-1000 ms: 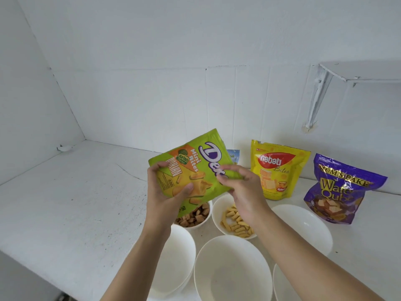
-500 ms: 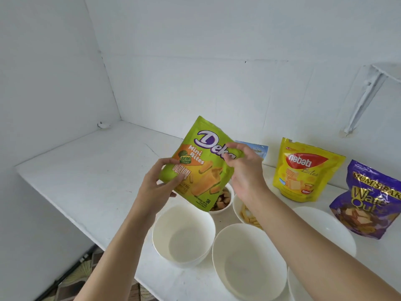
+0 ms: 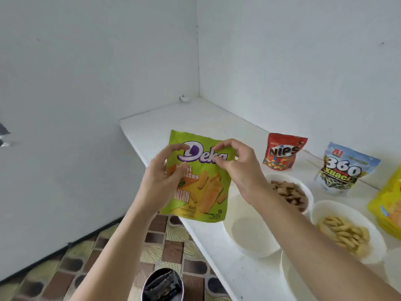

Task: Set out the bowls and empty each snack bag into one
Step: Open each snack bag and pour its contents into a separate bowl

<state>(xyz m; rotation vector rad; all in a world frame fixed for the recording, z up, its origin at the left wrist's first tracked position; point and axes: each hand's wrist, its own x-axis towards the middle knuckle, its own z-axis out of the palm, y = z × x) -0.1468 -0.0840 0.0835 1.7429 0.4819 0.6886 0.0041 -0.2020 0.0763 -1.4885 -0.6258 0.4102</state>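
Both my bare forearms reach up toward the middle of the frame, the left from the bottom centre, the right from the lower right corner. My left hand (image 3: 161, 170) curls on the left edge of the green bag (image 3: 206, 192). My right hand (image 3: 238, 168) pinches its upper part between thumb and forefinger.

Yellow bag (image 3: 390, 205) partly beyond right edge
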